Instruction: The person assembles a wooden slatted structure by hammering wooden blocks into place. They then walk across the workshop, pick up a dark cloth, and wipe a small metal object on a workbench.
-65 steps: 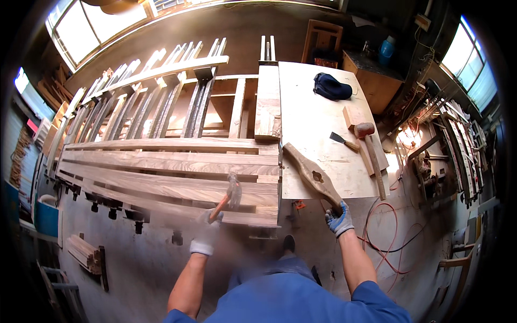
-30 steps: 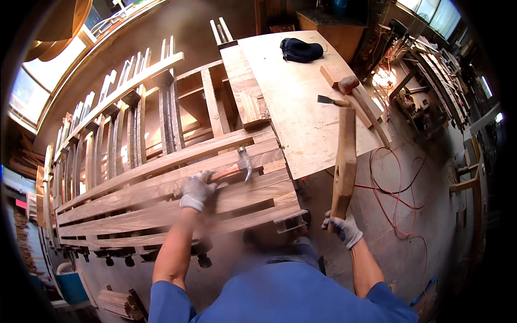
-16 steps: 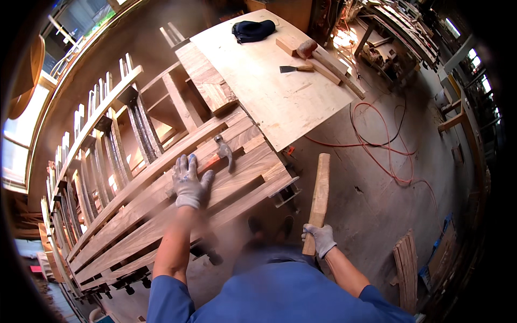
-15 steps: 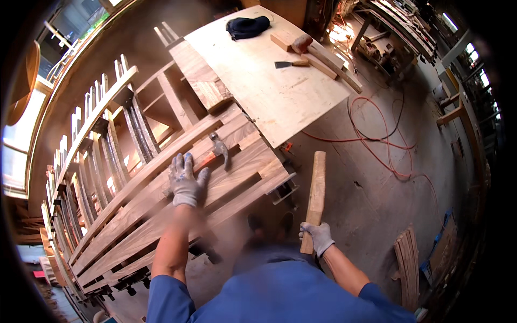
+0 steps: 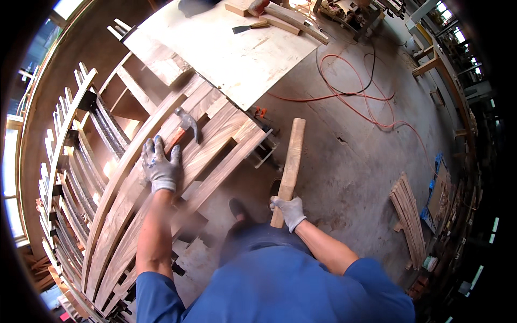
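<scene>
My gloved left hand [image 5: 160, 167] rests with spread fingers on the long wooden boards [image 5: 134, 212], which lie side by side on a clamp rack at the left. Just beyond its fingertips lies a claw hammer [image 5: 187, 125] with an orange-red handle, head toward the right. In my gloved right hand [image 5: 289, 211] is a thick wooden block [image 5: 292, 161], long and slightly curved. Its far end points away from me over the floor, and my fingers wrap round its near end. The block is apart from the boards.
A pale plywood sheet [image 5: 237, 59] beyond the boards carries a putty knife [image 5: 250, 27], a mallet [image 5: 258, 7] and wood pieces. Metal clamp bars [image 5: 105, 129] run along the rack's far side. A red hose [image 5: 371, 110] loops on the floor. Planks [image 5: 407, 218] stand at the right.
The view has shifted, so the bench and tools sit lower-left or higher in the picture. My left hand stays flat on the boards; my right hand still holds the wooden block.
</scene>
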Demonstrator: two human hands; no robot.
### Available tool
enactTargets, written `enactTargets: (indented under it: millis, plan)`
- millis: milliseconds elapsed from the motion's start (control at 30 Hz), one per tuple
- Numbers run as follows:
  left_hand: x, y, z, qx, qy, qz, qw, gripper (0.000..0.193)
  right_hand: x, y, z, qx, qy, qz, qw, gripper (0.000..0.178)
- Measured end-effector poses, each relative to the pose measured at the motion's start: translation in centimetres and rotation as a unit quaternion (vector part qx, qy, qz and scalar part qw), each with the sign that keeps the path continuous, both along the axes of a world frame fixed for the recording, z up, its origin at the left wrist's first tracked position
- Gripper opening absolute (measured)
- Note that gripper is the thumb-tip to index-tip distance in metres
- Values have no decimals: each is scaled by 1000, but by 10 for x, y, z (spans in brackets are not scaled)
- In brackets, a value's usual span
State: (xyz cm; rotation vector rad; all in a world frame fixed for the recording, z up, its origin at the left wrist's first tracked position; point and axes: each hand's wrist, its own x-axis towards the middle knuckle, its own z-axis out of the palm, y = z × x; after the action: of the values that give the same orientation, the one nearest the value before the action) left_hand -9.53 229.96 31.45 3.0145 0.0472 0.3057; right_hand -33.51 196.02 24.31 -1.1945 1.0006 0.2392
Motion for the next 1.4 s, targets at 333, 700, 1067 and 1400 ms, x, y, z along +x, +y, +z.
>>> enactTargets:
  millis: [333,700,1067,1400]
  plan:
    - [2,-1,23,-21,51,37,998,80,9,38,-33,-219,-36,-9,975,44]
    - [1,-7,29,-28,80,41,996,79,33,26,-104,-304,-35,14,952,50]
    - [3,-2,15,-15,31,22,999,76,46,39,-173,-184,-134,-54,972,36]
    - [5,0,18,-16,81,40,996,78,43,60,-6,180,-45,-67,980,53]
